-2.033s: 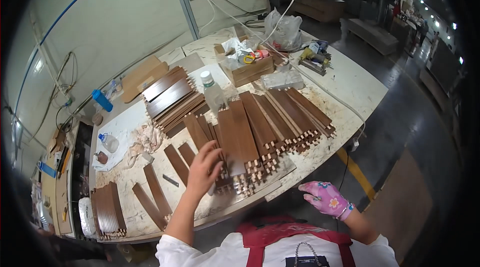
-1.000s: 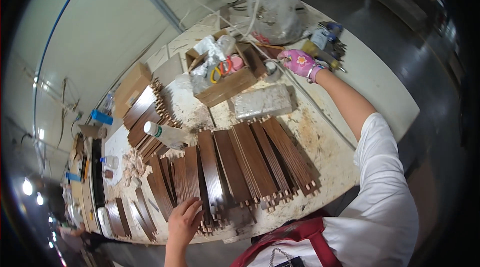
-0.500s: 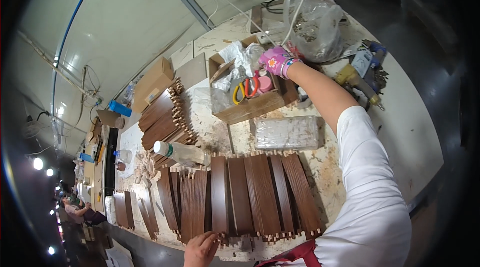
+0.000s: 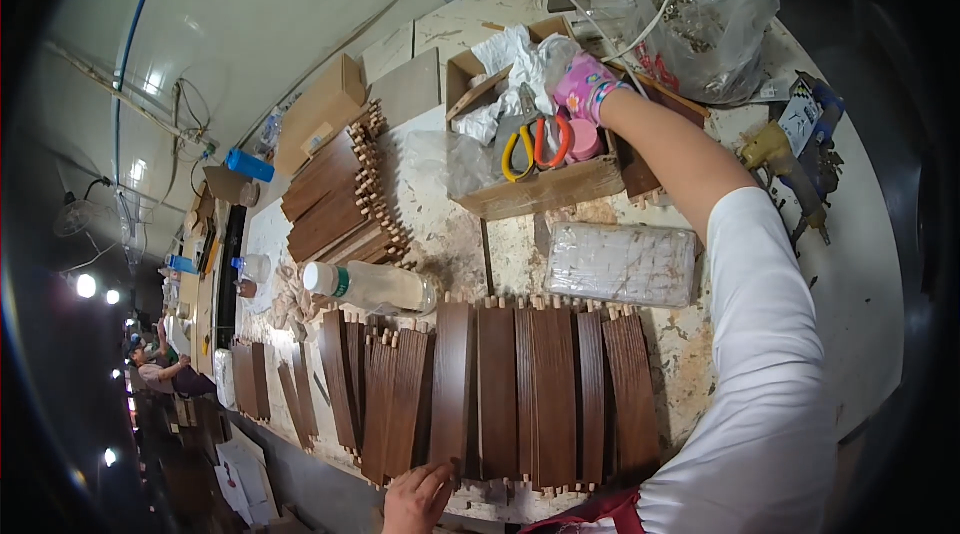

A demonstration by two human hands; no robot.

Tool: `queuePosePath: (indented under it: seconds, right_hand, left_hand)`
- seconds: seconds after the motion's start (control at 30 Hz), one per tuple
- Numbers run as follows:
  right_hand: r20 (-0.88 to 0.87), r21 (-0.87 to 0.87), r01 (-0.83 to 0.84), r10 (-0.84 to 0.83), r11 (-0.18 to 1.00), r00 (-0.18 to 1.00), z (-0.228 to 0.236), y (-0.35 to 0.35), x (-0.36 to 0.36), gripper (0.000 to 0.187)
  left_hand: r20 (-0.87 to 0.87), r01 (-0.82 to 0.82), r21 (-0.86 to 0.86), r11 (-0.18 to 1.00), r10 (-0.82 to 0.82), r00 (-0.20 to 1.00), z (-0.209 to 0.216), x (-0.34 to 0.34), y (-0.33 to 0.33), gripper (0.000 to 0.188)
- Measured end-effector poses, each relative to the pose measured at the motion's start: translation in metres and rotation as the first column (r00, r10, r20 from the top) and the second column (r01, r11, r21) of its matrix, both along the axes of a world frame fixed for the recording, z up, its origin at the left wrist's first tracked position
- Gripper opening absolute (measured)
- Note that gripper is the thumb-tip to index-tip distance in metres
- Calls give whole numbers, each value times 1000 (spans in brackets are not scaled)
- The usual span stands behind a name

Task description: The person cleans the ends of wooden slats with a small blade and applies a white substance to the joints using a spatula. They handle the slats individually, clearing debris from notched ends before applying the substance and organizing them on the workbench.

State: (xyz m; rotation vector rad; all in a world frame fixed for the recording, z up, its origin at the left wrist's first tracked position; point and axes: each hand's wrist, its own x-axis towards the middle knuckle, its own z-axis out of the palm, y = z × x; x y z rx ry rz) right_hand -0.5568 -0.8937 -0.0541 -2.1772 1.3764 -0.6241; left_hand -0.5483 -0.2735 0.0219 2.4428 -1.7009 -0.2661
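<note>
My left hand [image 4: 419,499] is bare and rests, fingers loosely bent, against the near ends of the dark brown wooden slats [image 4: 498,394]. It seems to hold nothing. The slats lie side by side in a row, with pale dowel pins at their ends. My right hand [image 4: 588,86], in a pink flowered glove, reaches into a cardboard box [image 4: 545,196]. Its fingertips are hidden among crumpled white wrapping [image 4: 505,54]. Beside it in the box are pliers [image 4: 537,146] with one yellow and one orange-red handle, and a pink round container [image 4: 584,140].
A plastic-wrapped pale block [image 4: 622,264] lies between box and slats. A clear bottle [image 4: 375,288] lies on its side near stacked slats [image 4: 335,199]. Power tools [image 4: 800,149] and a plastic bag of small parts [image 4: 700,29] are at right. Another person [image 4: 165,371] is far left.
The view has shifted, so the box and slats appear displaced. My right hand has gone deeper into the box, into the crumpled wrapping. My left hand stays at the slats' near ends.
</note>
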Motion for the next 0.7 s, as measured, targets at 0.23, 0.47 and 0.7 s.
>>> queuePosePath:
  seconds: [0.23, 0.47, 0.7]
  right_hand:
    - [-398, -216, -455, 348, 864, 849, 65, 0, -41, 36]
    - [-94, 53, -397, 401, 916, 911, 82, -10, -56, 48]
    - [-51, -33, -436, 434, 899, 899, 89, 4, -60, 39]
  left_hand:
    - [-81, -25, -20, 999, 24, 996, 3, 1, -14, 23]
    - [-85, 21, -55, 998, -26, 996, 1, -1, -21, 22]
    - [-99, 45, -83, 996, -53, 994, 2, -1, -25, 22]
